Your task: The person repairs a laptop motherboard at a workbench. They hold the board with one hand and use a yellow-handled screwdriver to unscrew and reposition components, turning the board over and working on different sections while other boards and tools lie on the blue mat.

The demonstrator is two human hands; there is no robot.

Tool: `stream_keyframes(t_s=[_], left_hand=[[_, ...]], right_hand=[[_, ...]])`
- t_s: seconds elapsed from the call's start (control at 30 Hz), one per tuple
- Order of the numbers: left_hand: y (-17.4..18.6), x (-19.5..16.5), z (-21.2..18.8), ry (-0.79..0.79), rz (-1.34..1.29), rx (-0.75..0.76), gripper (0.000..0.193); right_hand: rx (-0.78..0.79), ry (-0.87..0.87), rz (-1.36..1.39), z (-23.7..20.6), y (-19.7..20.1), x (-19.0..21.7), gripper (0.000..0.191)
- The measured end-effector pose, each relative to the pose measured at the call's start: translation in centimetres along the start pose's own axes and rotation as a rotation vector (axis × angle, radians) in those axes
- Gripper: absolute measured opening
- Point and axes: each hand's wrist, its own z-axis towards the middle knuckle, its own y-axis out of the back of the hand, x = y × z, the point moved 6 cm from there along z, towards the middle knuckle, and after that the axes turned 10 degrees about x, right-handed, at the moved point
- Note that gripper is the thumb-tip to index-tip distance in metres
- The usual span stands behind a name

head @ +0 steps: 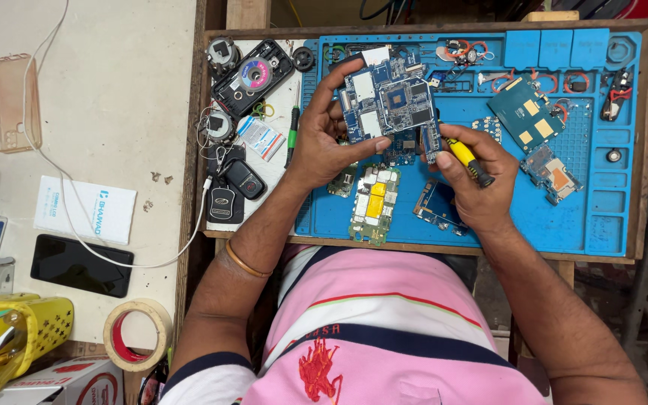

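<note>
The left hand (pixel 322 142) pinches a blue circuit board (pixel 388 101) by its left edge, thumb over the face and fingers curled behind, lifting it clear of the blue work mat (pixel 601 217). At its 4 o'clock the right hand (pixel 474 180) has its fingers pressed around a yellow-handled screwdriver (pixel 468 159), whose tip points toward the board's lower right edge; whether it actually touches a screw is hard to tell from here.

As for progress, the board is already out of any housing and bare, so the opening-up looks done; work on the board itself seems under way, and nothing appears reassembled.

On the mat, a green board with a yellow patch (pixel 374 201) lies at 6 o'clock of the held board, another blue board (pixel 525 112) at 3 o'clock, with small parts and red wire loops along the far edge. Off the mat at 9 o'clock sit a green-handled screwdriver (pixel 292 135) and car key fobs (pixel 232 191). Further left, a pale table (pixel 114 90) carries a black phone (pixel 80 264), a clear phone case (pixel 15 101), a tape roll (pixel 136 334) and a yellow basket (pixel 31 330).
</note>
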Motion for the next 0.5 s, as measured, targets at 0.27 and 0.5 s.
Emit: stream_keyframes(t_s=[0.27, 0.5], left_hand=[[-0.2, 0.1, -0.1, 0.004, 0.057, 0.012, 0.097], [-0.3, -0.4, -0.2, 0.034, 0.065, 0.003, 0.101]], right_hand=[[-0.050, -0.122, 0.028, 0.1, 0.1, -0.6, 0.032], [-0.092, -0.165, 0.112, 0.0, 0.4, -1.4, 0.028]])
